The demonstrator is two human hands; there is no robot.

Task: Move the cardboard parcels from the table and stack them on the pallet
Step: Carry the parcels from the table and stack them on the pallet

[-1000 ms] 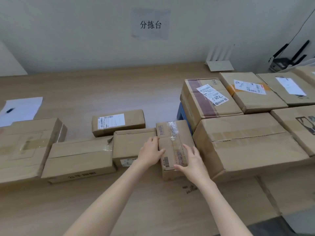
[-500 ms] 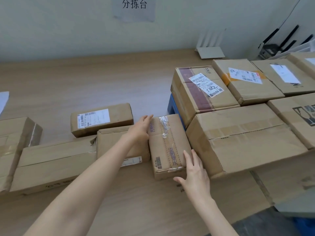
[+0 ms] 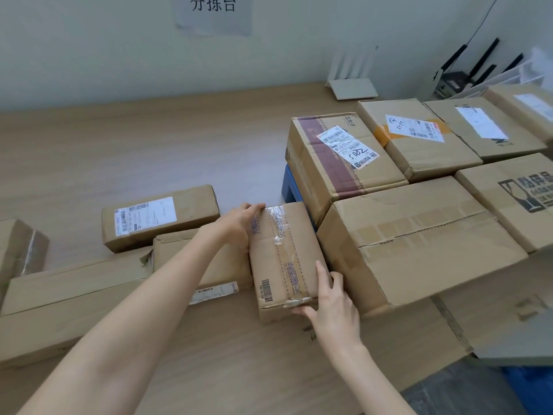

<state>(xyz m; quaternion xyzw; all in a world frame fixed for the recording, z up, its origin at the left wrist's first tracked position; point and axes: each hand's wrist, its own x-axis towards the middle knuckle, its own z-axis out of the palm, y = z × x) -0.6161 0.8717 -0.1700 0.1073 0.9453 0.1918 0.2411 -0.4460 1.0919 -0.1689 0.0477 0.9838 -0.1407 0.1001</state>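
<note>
A small taped cardboard parcel with blue print lies on the wooden table, right beside a large stacked box. My left hand grips its far left corner, fingers over the top edge. My right hand holds its near right corner, thumb under the front edge and fingers along the side. Several more parcels lie to the left: a labelled one, a squat one partly hidden by my left forearm, and a long flat one. The blue pallet shows only as a sliver under the boxes on the right.
Several larger boxes are stacked at the right, among them one with a maroon stripe and one with a fragile mark. A white router stands by the wall. Another parcel sits at the far left edge.
My left hand slid from the parcel's left side up to its far left corner. My right hand shifted down to the near right corner. The view moved closer and to the right.
</note>
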